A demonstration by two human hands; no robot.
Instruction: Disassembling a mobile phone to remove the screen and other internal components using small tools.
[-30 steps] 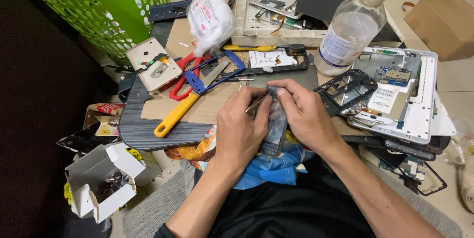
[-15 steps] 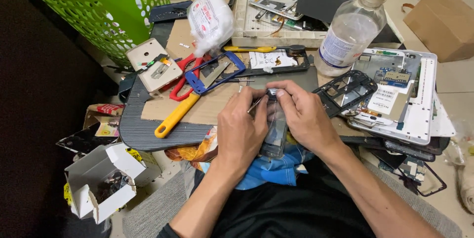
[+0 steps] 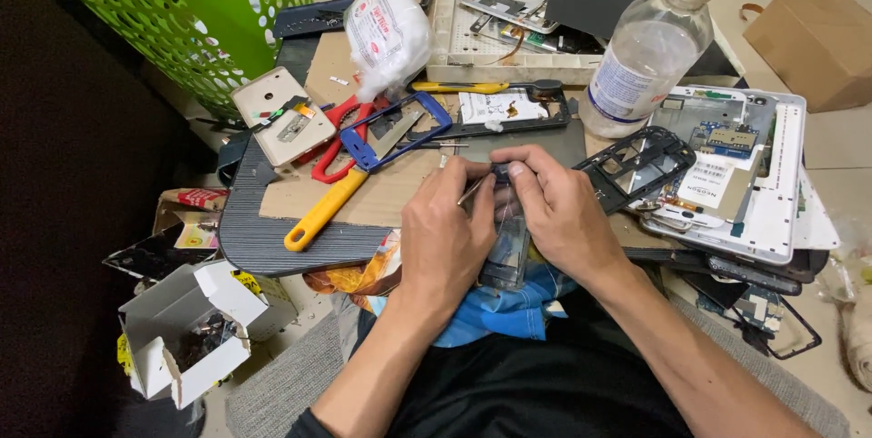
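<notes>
A green laundry basket (image 3: 195, 15), a clear plastic bottle (image 3: 643, 61), a yellow-handled hacksaw (image 3: 363, 161) and dismantled phone frames (image 3: 727, 170) crowd a cluttered work board (image 3: 263, 233).

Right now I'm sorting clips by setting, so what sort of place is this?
Probably an informal phone-repair spot on a floor: opened phone frames, a small saw on cardboard, and both hands, left hand and right hand, working a small device with tweezers.
</notes>
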